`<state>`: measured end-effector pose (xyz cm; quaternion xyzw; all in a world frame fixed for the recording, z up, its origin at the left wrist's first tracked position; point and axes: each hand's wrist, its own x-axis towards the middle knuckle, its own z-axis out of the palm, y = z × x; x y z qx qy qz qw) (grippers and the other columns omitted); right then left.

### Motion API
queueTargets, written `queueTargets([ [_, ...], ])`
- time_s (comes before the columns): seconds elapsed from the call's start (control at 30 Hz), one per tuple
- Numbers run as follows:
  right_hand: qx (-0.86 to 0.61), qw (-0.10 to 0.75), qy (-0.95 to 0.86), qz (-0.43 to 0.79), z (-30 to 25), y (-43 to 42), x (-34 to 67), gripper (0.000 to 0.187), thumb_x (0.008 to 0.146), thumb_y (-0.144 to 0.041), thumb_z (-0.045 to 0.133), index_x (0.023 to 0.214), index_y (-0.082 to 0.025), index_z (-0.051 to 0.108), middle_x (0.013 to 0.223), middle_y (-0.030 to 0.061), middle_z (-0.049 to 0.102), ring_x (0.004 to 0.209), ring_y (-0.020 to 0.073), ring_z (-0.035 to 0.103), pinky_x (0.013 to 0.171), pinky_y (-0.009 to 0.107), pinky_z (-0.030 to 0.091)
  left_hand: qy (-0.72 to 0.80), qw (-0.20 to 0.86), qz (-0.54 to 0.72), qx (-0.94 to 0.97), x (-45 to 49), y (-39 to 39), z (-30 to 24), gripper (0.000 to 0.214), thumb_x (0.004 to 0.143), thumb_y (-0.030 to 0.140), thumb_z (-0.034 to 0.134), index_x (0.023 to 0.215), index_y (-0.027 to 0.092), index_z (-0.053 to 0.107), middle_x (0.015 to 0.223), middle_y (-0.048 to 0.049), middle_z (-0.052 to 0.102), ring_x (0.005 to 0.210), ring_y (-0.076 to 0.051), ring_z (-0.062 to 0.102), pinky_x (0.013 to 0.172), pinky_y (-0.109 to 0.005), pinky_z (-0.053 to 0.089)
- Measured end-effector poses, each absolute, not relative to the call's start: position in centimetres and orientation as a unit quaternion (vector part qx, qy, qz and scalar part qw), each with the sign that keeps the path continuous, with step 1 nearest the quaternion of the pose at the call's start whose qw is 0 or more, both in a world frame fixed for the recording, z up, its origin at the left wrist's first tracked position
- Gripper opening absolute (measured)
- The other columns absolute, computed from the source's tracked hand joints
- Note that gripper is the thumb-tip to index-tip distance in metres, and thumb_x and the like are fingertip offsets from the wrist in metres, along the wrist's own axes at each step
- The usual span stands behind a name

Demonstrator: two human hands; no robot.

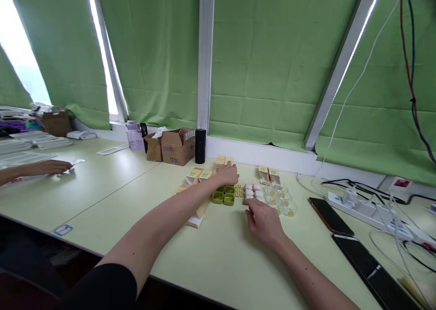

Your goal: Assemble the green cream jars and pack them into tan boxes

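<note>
My left hand (229,174) reaches over the dark green square cups (229,199), its fingertips at the small tan cardboard boxes (220,160) behind them. Its fingers look apart, though partly hidden, and I see nothing held. My right hand (265,220) rests low over the table, index finger out beside the small pink and white pieces (250,193), thumb apart below. Between cups and pieces sit small yellowish square pieces (239,191). Right of the pieces are clear plastic cups with yellow centres (289,208).
Open tan boxes stand left (193,176) and back right (269,177). Behind are a carton (177,148) and a black cylinder (200,146). Two phones (330,215) and a power strip (369,212) with cables lie right. Another person's hand (51,167) works at far left.
</note>
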<state>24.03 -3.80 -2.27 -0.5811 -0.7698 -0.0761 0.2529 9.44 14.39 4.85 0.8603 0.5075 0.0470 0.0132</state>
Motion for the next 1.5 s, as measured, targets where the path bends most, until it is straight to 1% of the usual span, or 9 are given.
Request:
queueTargets([
  [0.1,-0.584,0.236,-0.774,-0.068,-2.3,-3.8,23.9,0.025,0.094,-0.012,0.059,0.112,-0.025,0.07,0.104,0.0046,0.079,0.088,0.0214,0.073,0.065,0.029,0.037,0.481,-0.005,0.059,0.875,8.0,12.8,5.9,0.043,0.102,0.039,0.051,0.137,0.017,0.061,0.147,-0.0218,0.058,0.127,-0.035,0.067,0.102,-0.045,0.055],
  [0.23,-0.587,0.222,-0.776,-0.054,-2.2,-3.9,23.7,0.023,0.095,-0.014,0.061,0.112,-0.024,0.072,0.105,0.0049,0.081,0.088,0.0219,0.075,0.065,0.03,0.038,0.455,-0.034,0.081,0.886,6.0,9.9,6.0,0.039,0.1,0.034,0.056,0.136,0.023,0.065,0.144,-0.0154,0.065,0.131,-0.033,0.064,0.106,-0.042,0.052],
  [0.37,-0.593,0.219,-0.773,-0.042,-2.2,-4.0,23.6,0.022,0.095,-0.014,0.063,0.11,-0.025,0.073,0.103,0.005,0.082,0.087,0.0228,0.075,0.065,0.03,0.037,0.443,-0.05,0.066,0.893,4.4,6.6,4.5,0.021,0.093,0.026,0.063,0.109,0.025,0.077,0.11,-0.0145,0.078,0.113,-0.036,0.071,0.099,-0.047,0.052],
  [0.53,-0.601,0.213,-0.769,-0.032,-2.1,-4.0,23.5,0.021,0.095,-0.013,0.063,0.11,-0.025,0.074,0.102,0.005,0.083,0.088,0.0243,0.076,0.066,0.031,0.037,0.429,-0.071,0.043,0.9,3.4,4.1,2.8,0.017,0.084,0.011,0.064,0.083,0.022,0.076,0.084,-0.0141,0.077,0.091,-0.035,0.074,0.091,-0.049,0.051],
  [0.77,-0.612,0.184,-0.769,-0.016,-1.6,-4.3,23.2,0.023,0.097,-0.016,0.059,0.112,-0.024,0.075,0.104,0.0053,0.082,0.091,0.0255,0.076,0.068,0.033,0.04,0.409,-0.117,0.015,0.905,3.5,2.7,1.8,0.023,0.074,-0.002,0.063,0.078,0.017,0.075,0.078,-0.0129,0.077,0.079,-0.03,0.073,0.082,-0.043,0.05],
  [1.0,-0.611,0.193,-0.768,-0.019,-1.9,-4.3,23.2,0.024,0.097,-0.017,0.058,0.112,-0.024,0.075,0.103,0.005,0.082,0.093,0.0263,0.076,0.069,0.034,0.043,0.408,-0.133,0.022,0.903,3.7,2.4,1.6,0.025,0.075,-0.003,0.063,0.081,0.017,0.077,0.08,-0.0119,0.078,0.078,-0.028,0.071,0.077,-0.04,0.047],
  [1.13,-0.606,0.224,-0.762,-0.033,-2.2,-4.0,23.5,0.026,0.094,-0.016,0.059,0.116,-0.025,0.072,0.105,0.0054,0.08,0.094,0.0252,0.075,0.069,0.033,0.046,0.389,-0.145,0.037,0.909,3.7,2.1,1.5,0.022,0.073,-0.001,0.065,0.079,0.017,0.075,0.076,-0.0118,0.077,0.074,-0.028,0.07,0.074,-0.041,0.046],
  [1.33,-0.581,0.346,-0.737,-0.022,-2.7,-3.5,23.9,0.041,0.09,-0.017,0.063,0.13,-0.024,0.061,0.119,0.0078,0.075,0.097,0.0258,0.073,0.074,0.037,0.055,0.318,-0.189,0.14,0.918,3.6,1.5,1.0,0.022,0.066,0.002,0.065,0.08,0.018,0.068,0.066,-0.0088,0.071,0.063,-0.025,0.065,0.073,-0.04,0.043],
  [1.5,-0.538,0.443,-0.715,0.053,-3.4,-3.0,24.1,0.049,0.091,-0.025,0.064,0.139,-0.028,0.055,0.117,0.0077,0.073,0.097,0.0261,0.073,0.071,0.038,0.061,0.226,-0.227,0.246,0.915,3.5,1.6,0.2,0.016,0.073,0.005,0.062,0.08,0.019,0.063,0.061,-0.0053,0.066,0.06,-0.023,0.059,0.071,-0.039,0.037],
])
